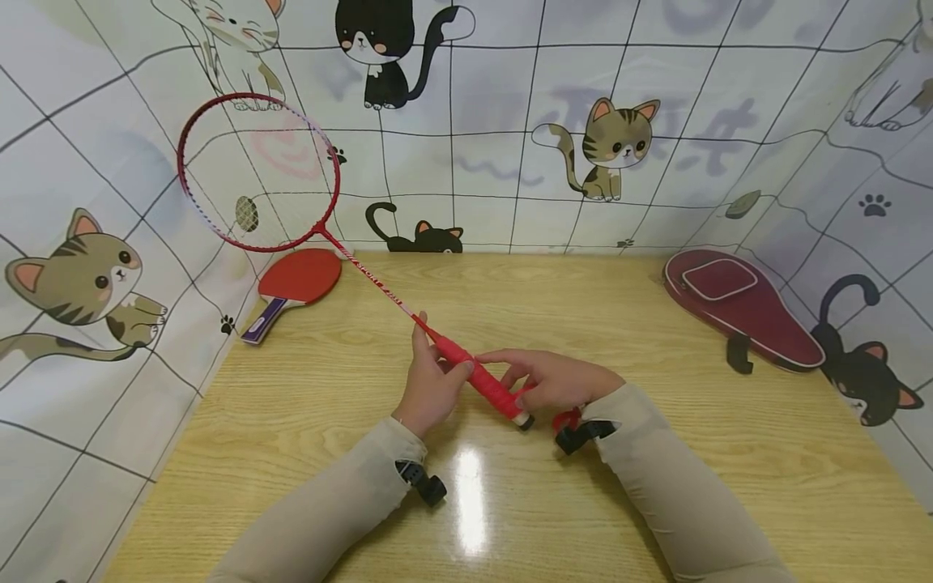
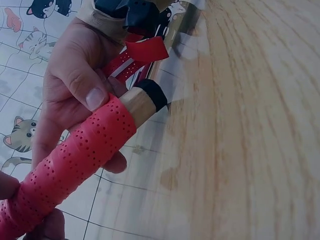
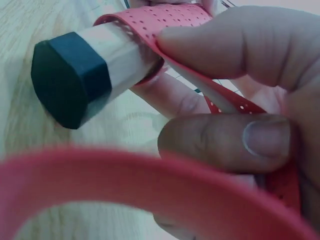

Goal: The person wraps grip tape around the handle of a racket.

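A red badminton racket [image 1: 379, 283] slants across the head view, its strung head up at the left. Perforated red grip tape [image 2: 82, 150] winds round its handle, leaving bare wood [image 2: 139, 107] by the black butt cap [image 3: 72, 80]. My left hand [image 1: 432, 387] grips the wrapped handle with thumb on top. At the butt end my right hand [image 1: 554, 379] pinches the tape's loose length, a fingertip pressing its edge against the handle. A loop of that loose tape [image 3: 90, 172] crosses the front of the right wrist view.
On the wooden table [image 1: 583, 308], a red table tennis paddle [image 1: 300, 275] lies at the back left, beneath the racket's head. A dark red paddle case [image 1: 736, 308] sits at the back right. Cat-printed sheeting [image 1: 496, 89] surrounds the table's back and sides.
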A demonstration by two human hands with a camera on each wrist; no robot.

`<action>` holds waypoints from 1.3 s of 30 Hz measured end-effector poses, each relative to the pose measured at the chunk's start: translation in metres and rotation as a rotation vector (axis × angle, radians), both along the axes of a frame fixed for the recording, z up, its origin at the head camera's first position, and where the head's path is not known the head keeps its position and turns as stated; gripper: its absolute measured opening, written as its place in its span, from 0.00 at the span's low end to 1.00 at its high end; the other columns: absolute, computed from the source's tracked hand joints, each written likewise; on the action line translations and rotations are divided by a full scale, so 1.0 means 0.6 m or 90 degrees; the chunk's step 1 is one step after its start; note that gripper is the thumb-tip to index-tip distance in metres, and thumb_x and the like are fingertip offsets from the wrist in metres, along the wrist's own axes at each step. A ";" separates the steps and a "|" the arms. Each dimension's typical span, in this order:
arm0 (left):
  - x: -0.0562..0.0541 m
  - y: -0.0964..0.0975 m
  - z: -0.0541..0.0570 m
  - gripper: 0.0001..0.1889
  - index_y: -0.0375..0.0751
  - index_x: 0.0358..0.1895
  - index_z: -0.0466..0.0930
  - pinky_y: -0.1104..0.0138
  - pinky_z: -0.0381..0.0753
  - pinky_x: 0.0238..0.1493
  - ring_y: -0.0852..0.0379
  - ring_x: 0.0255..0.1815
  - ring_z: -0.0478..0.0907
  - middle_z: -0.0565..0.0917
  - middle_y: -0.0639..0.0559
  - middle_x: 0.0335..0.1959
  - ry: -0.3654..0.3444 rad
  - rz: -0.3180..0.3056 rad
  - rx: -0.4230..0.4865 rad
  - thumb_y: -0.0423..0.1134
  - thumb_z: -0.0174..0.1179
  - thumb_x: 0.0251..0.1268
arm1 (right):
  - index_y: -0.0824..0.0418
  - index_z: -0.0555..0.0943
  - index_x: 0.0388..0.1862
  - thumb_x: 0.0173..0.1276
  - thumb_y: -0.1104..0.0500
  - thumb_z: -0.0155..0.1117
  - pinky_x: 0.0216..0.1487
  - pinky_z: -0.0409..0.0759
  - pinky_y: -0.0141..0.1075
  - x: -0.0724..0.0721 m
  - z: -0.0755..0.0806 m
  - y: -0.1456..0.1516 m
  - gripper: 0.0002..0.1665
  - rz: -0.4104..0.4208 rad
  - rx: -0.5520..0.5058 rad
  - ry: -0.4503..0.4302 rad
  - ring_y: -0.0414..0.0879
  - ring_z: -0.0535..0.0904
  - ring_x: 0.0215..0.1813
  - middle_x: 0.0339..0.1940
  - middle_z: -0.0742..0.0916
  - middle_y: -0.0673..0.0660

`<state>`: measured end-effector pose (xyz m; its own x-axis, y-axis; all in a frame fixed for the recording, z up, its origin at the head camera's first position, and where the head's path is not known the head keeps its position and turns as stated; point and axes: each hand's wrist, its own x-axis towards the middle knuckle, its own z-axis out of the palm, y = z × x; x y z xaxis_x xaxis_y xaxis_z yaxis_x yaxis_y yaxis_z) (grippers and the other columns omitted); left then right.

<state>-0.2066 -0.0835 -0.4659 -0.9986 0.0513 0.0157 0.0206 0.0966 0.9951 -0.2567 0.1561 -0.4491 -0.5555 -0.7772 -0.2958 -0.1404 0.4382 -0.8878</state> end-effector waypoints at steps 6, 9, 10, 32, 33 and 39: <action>0.001 -0.001 0.000 0.56 0.58 0.86 0.30 0.61 0.83 0.43 0.47 0.44 0.83 0.82 0.40 0.54 0.008 0.006 -0.020 0.37 0.67 0.72 | 0.29 0.66 0.79 0.66 0.65 0.73 0.44 0.87 0.48 0.004 -0.001 -0.003 0.50 -0.016 0.010 0.008 0.56 0.90 0.40 0.55 0.84 0.58; 0.001 -0.001 0.000 0.55 0.59 0.86 0.32 0.61 0.83 0.42 0.47 0.43 0.83 0.83 0.41 0.53 0.007 0.013 -0.028 0.39 0.68 0.72 | 0.28 0.66 0.79 0.66 0.64 0.73 0.44 0.87 0.48 0.004 -0.002 -0.003 0.50 -0.019 0.017 0.016 0.56 0.90 0.39 0.55 0.84 0.57; 0.000 0.000 -0.001 0.55 0.59 0.86 0.32 0.61 0.84 0.43 0.47 0.44 0.83 0.83 0.41 0.54 0.005 0.015 -0.026 0.39 0.68 0.72 | 0.28 0.66 0.79 0.66 0.64 0.73 0.44 0.86 0.48 0.004 -0.002 -0.003 0.50 -0.019 0.017 0.018 0.55 0.90 0.39 0.55 0.84 0.57; -0.001 0.001 -0.003 0.55 0.62 0.86 0.34 0.60 0.83 0.43 0.47 0.43 0.84 0.84 0.43 0.50 0.006 0.020 -0.007 0.39 0.68 0.71 | 0.25 0.66 0.77 0.69 0.64 0.72 0.41 0.85 0.49 0.000 -0.004 0.001 0.48 -0.008 0.024 0.036 0.55 0.89 0.38 0.55 0.84 0.57; -0.001 0.000 -0.004 0.55 0.62 0.86 0.34 0.60 0.84 0.44 0.48 0.43 0.84 0.84 0.43 0.50 0.008 0.020 -0.005 0.39 0.69 0.72 | 0.24 0.66 0.77 0.69 0.63 0.73 0.41 0.85 0.49 0.000 -0.004 0.001 0.48 -0.011 0.030 0.040 0.55 0.89 0.38 0.55 0.83 0.57; 0.000 0.001 -0.002 0.53 0.63 0.86 0.34 0.61 0.84 0.47 0.47 0.44 0.85 0.83 0.41 0.54 -0.003 0.021 0.012 0.36 0.66 0.73 | 0.24 0.67 0.77 0.68 0.61 0.74 0.36 0.84 0.47 0.001 0.000 0.002 0.47 -0.014 0.043 0.034 0.55 0.89 0.38 0.56 0.83 0.56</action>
<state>-0.2069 -0.0830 -0.4669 -0.9998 0.0173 0.0117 0.0130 0.0790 0.9968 -0.2564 0.1570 -0.4494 -0.5891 -0.7433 -0.3169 -0.1764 0.5010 -0.8473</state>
